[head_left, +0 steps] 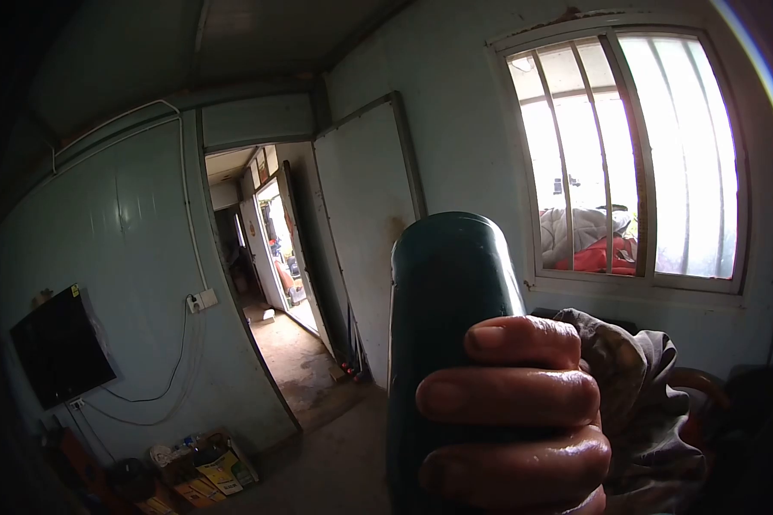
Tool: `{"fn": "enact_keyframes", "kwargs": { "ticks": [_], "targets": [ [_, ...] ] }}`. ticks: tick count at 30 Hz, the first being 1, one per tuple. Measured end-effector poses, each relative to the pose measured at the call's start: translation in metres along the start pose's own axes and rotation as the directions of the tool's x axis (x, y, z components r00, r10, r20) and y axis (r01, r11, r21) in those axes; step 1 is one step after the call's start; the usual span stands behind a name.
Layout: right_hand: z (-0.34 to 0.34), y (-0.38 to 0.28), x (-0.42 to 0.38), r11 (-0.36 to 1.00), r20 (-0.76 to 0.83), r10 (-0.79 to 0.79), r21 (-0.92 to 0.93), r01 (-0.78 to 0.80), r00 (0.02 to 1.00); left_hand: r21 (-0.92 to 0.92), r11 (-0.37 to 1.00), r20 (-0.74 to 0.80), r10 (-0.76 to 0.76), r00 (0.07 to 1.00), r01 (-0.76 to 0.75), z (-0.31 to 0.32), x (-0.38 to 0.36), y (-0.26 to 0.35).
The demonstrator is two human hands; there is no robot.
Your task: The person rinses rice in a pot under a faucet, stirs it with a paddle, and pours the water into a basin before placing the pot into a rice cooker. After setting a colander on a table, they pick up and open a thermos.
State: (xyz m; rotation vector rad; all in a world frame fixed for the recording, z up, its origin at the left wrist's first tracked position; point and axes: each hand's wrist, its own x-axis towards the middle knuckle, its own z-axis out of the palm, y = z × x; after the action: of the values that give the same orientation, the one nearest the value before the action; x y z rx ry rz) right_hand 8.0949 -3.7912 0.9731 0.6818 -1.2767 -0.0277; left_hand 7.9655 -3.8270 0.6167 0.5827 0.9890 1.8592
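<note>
Close to the camera, a dark green cylindrical bottle (455,283) rises through the lower middle of the head view, leaning slightly. Its rounded end points up, while its lower part runs out of the frame. My right hand (515,412) comes in from the right, its fingers wrapped round the bottle and the thumb hidden. A patterned grey-brown sleeve (636,395) shows behind that hand. Nothing of my left hand appears in the frame.
A barred window (627,163) is on the right wall. An open doorway (266,283) leads to another space. On the left wall hang a dark flat screen (63,345) and a socket (202,300) with cables. Boxes (223,472) and small items sit low at the left.
</note>
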Motion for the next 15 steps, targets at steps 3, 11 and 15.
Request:
{"fn": "enact_keyframes", "kwargs": {
  "ticks": [3,11,15],
  "targets": [
    [0.0060,-0.0060,-0.0026,1.000,-0.033,-0.011,-0.021,0.011,0.999,0.000,1.000,0.002,0.002,1.000,-0.002,-0.0035,-0.0030,0.0012],
    [0.0011,-0.0086,-0.0003,1.000,-0.004,-0.020,-0.017,0.020,1.000,0.006,1.000,0.006,0.009,1.000,-0.009,-0.0036,-0.0047,0.0025],
    [-0.0005,-0.0065,-0.0024,0.999,-0.026,-0.024,-0.026,0.024,0.999,0.011,1.000,0.004,0.012,1.000,-0.012,-0.0015,-0.0038,0.0035]
  ]
}}
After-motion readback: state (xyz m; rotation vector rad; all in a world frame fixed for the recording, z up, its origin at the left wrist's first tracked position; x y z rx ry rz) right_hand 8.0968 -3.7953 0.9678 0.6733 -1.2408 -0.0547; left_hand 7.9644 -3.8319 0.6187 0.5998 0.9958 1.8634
